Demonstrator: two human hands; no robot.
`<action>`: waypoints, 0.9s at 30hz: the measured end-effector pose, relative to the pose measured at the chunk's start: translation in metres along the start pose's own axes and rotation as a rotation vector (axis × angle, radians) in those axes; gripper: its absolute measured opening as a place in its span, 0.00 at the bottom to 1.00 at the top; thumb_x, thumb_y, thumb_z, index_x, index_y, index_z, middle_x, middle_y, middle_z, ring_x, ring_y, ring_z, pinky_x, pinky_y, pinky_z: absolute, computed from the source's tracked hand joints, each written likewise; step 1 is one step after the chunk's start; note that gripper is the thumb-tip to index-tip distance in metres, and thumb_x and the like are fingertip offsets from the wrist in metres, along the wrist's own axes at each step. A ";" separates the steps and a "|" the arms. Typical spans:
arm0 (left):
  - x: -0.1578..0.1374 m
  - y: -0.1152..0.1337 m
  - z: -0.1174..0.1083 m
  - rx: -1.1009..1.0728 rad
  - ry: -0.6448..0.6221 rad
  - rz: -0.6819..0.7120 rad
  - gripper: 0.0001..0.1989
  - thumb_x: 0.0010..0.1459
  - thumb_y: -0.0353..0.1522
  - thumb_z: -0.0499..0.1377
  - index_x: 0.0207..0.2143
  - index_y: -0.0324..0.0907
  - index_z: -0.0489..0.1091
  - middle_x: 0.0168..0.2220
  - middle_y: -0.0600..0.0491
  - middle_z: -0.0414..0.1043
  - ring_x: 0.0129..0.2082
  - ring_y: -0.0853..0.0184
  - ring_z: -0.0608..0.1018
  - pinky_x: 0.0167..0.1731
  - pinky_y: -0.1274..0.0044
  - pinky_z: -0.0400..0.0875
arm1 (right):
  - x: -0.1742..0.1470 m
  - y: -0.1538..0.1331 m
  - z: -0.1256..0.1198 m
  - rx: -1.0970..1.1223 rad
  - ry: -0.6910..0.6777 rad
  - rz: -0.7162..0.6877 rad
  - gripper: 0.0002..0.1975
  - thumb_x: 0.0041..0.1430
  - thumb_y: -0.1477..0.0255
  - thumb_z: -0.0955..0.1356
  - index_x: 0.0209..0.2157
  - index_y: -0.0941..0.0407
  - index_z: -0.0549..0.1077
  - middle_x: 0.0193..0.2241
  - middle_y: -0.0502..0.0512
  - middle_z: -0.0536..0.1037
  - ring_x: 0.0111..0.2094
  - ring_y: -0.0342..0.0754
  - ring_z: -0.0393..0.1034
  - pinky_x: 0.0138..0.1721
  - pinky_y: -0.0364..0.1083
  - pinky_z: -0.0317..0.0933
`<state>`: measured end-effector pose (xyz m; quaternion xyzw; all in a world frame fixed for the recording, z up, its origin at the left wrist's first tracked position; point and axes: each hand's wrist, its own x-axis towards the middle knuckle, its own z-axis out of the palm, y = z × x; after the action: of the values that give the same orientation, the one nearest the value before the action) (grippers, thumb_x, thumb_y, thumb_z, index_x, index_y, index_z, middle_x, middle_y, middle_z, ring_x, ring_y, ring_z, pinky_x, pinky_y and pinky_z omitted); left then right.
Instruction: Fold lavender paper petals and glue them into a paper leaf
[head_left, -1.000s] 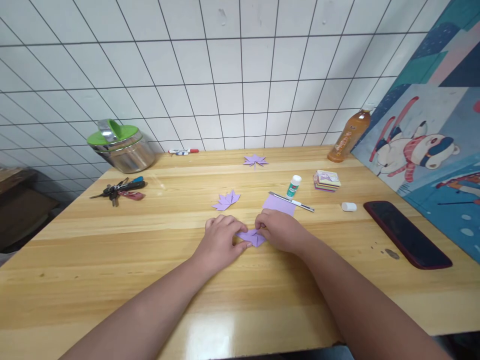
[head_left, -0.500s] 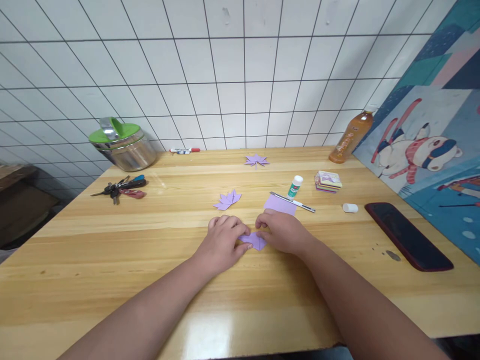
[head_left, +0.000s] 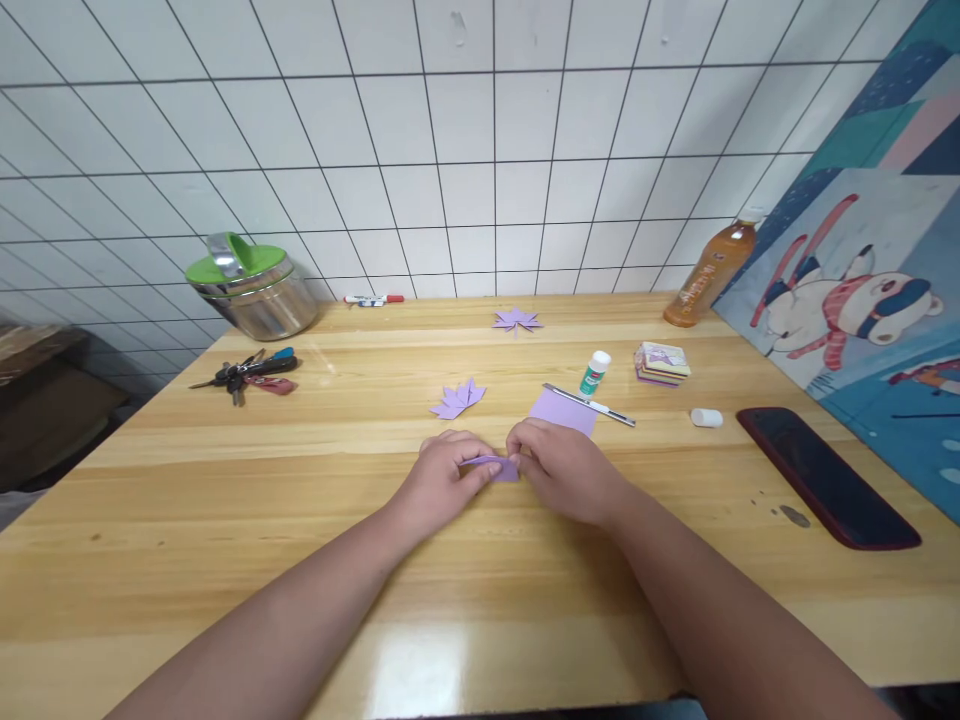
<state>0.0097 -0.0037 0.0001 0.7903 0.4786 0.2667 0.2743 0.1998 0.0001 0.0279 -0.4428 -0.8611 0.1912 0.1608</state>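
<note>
Between my hands is a small folded piece of purple paper [head_left: 507, 471], its near face tilted up toward me. My left hand [head_left: 452, 470] grips its left part between thumb and fingers. At its right end, my right hand [head_left: 553, 465] pinches the edge with thumb and index finger. A folded purple paper leaf [head_left: 458, 399] lies just beyond my left hand, and a fuller purple paper leaf [head_left: 517, 320] sits near the wall. Beyond my right hand is a flat purple sheet [head_left: 564, 413] with a pen [head_left: 592, 404] across its far edge.
A glue stick [head_left: 595, 373], its white cap [head_left: 706, 418], a paper stack [head_left: 661, 364] and a phone [head_left: 827, 477] are on the right. A drink bottle [head_left: 712, 272] stands behind. Keys [head_left: 251, 374], a green-lidded steel pot [head_left: 262, 295] and a marker [head_left: 373, 300] are on the left.
The purple paper has gone from lying flat with a pointed near edge to a narrower folded strip lifted toward me. My hands have closed in around it. The view has shifted slightly.
</note>
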 end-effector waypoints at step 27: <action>0.002 -0.010 -0.013 -0.270 -0.080 -0.271 0.17 0.50 0.43 0.58 0.20 0.39 0.71 0.20 0.55 0.71 0.22 0.70 0.71 0.25 0.80 0.62 | 0.002 0.017 0.012 0.431 -0.044 0.211 0.09 0.48 0.66 0.68 0.29 0.54 0.78 0.23 0.50 0.77 0.22 0.41 0.65 0.23 0.39 0.56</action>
<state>-0.0043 0.0039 0.0029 0.6845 0.5295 0.2575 0.4298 0.2049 0.0084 0.0099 -0.4813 -0.7528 0.3958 0.2120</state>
